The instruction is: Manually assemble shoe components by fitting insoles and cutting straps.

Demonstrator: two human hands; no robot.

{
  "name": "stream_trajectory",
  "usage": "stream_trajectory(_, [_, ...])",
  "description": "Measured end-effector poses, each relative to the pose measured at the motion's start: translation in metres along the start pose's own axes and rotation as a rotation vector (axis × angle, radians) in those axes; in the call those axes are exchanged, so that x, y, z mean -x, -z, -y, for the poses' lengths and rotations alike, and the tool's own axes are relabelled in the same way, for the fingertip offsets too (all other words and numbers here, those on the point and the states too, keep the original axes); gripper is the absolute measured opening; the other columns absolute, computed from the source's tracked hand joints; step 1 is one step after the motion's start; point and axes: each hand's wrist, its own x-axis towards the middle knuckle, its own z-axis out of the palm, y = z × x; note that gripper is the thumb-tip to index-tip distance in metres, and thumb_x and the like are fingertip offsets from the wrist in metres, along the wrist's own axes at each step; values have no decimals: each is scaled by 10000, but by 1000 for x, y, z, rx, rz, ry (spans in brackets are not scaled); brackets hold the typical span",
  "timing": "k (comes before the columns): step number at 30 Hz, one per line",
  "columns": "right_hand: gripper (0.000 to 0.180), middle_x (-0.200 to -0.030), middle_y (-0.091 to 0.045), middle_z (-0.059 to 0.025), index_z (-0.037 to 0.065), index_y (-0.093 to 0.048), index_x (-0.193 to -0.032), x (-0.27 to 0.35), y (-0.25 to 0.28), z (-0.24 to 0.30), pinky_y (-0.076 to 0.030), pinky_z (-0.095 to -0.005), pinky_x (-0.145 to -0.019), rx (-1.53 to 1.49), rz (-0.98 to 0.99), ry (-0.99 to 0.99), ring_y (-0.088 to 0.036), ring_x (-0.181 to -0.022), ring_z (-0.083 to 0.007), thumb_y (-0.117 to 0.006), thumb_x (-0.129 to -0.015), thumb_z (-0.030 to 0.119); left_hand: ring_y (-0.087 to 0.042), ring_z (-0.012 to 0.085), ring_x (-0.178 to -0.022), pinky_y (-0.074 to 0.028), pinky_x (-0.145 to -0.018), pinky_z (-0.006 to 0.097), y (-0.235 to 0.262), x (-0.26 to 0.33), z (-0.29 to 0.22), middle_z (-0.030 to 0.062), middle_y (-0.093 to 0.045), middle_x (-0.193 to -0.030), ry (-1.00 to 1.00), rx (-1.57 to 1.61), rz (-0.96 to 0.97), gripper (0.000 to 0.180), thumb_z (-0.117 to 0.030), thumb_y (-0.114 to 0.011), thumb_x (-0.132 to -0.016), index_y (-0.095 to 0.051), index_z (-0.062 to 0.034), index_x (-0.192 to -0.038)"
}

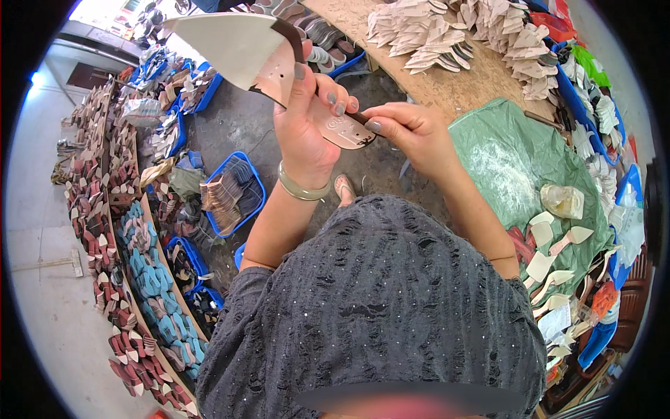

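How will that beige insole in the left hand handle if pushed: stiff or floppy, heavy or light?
The insole is probably fairly stiff, since it juts out past the left hand without visibly drooping. It's likely light for its size, as its edge looks thin. Its broad pale end may twist if pushed, because it spreads well beyond the grip.

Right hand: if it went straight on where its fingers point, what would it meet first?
Beyond the shoe piece it touches, the right hand would probably meet the left hand first; depth is unclear.
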Motion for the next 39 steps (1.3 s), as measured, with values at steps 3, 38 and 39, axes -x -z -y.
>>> stream_trajectory(3, [174,-876,-652,-142,4,-658,-966,-4,-4,-6,-492,-305,-691,338,-41,180,-636,-776,-250,-608,-843,116,-535,157,-582,-482,-572,321,2,-3,5,31,-528,-670,-25,-120,-199,351,-245,-555,-913,-463,-48,-1189])
stream_trajectory(38, [304,-734,-623,24,77,-604,-1124,-74,55,37,-332,-142,-470,-247,138,-84,-525,-569,-15,-641,-827,128,-548,88,-586,-465,-542,237,-3,-38,-51,30,-577,-678,689,-1188,585,244,-170,-522,-894,-486,-15,-1078])
stream_trajectory(39, [310,-727,-623,22,77,-592,-1125,-73,53,39,-317,-141,-460,-282,105,-76,-526,-565,-16,-646,-824,125,-548,88,-586,-465,-542,237,0,-35,-50,30,-577,-678,693,-1186,595,244,-170,-522,-894,-486,-15,-1078])
